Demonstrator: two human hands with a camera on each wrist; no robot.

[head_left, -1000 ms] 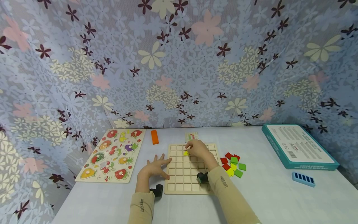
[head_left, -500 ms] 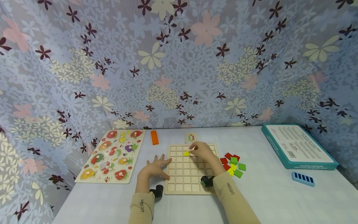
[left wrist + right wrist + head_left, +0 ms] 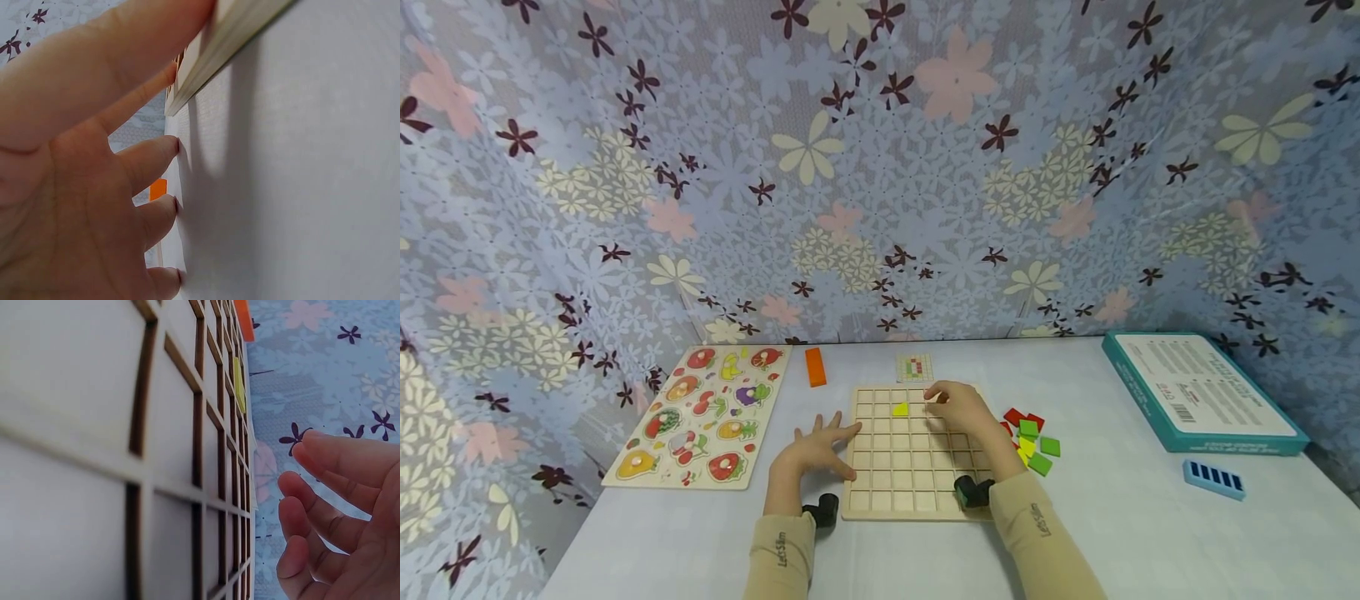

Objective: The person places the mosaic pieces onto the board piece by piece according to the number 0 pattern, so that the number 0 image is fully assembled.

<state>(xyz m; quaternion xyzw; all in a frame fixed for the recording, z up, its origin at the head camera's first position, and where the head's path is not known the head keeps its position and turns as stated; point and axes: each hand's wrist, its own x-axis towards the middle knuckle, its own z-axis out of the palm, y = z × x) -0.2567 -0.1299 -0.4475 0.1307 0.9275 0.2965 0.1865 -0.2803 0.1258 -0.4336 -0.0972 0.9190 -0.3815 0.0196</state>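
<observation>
A light wooden grid board (image 3: 882,480) lies on the table in front of the person. One yellow square tile (image 3: 900,409) sits in a cell of its second row from the back; the right wrist view shows this yellow tile (image 3: 239,385) too. The left hand (image 3: 815,450) has its fingers spread, with thumb and forefinger touching the board's left edge; the left wrist view shows the hand (image 3: 94,181) holding nothing. Above the board's back right part hovers the right hand (image 3: 964,410), fingers loosely bent. In the right wrist view nothing lies between the fingertips of that hand (image 3: 350,519).
A small pattern card (image 3: 914,367) lies behind the board. Right of it are several red, green and yellow tiles (image 3: 1040,463). A fruit puzzle (image 3: 700,417) and an orange block (image 3: 815,367) lie left; a teal box (image 3: 1202,392) and a blue striped block (image 3: 1213,479) lie right.
The right hand has drawn away to the right from the yellow tile, which stays in its cell and now shows fully. The left hand has not moved.
</observation>
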